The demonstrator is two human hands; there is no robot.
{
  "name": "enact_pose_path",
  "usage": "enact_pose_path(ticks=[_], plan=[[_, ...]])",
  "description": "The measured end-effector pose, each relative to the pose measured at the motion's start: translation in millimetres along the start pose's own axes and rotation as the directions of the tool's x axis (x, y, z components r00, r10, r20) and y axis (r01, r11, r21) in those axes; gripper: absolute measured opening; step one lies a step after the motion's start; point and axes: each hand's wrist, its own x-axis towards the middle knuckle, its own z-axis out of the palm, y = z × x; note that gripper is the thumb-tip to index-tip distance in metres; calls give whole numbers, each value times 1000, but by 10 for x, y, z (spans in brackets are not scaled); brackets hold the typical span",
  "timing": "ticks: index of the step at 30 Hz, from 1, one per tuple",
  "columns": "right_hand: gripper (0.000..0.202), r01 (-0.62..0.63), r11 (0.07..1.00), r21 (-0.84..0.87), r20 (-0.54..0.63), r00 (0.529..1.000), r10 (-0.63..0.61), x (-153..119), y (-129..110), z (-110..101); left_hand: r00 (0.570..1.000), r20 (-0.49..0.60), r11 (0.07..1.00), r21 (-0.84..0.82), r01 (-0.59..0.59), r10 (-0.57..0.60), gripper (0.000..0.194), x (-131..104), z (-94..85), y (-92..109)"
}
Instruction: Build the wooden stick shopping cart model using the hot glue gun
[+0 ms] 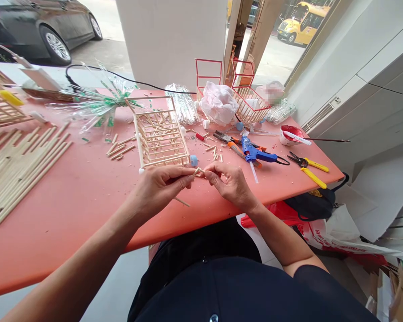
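Far to the left of the wooden cart (163, 134) on the tabletop (87, 179), a slatted frame (6, 114) stands at the edge of view. Well left of the cart, in front of that frame, long pale sticks (23, 174) lie side by side. A spray of clear wrapping (112, 100) with green marks sits left of the cart, towards its far end, and short cut sticks (121, 150) lie just beside its left side. In front of the cart the left hand (163, 184) and right hand (229, 182) nearly meet, fingertips pinched on a small stick piece (199, 171) between them; it looks bent or joined at an angle, though the fingers cover much of it. Behind the cart, to its right, are a crumpled white bag (219, 103) and a red-rimmed cart (251, 109). Right of the wooden cart lie pliers (233, 142) and a blue glue gun (255, 151); farther right, a red-stained cup (286, 141) and yellow-handled cutters (309, 167).
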Motion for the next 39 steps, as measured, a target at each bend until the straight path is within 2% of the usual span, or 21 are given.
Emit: enact_pose_path(ticks=[12,29,39], plan=[[30,1,999,-46,6,1000,0,-7,40,10,999,-9,998,54,-32,33,27,0,11,-44],[30,-3,996,-87,18,1000,5,-19,65,5,1000,-3,999,45,4,-4,33,6,42,-93],[35,-27,994,-109,19,999,30,-21,69,1,999,-5,999,35,33,-33,28,7,43,-25]])
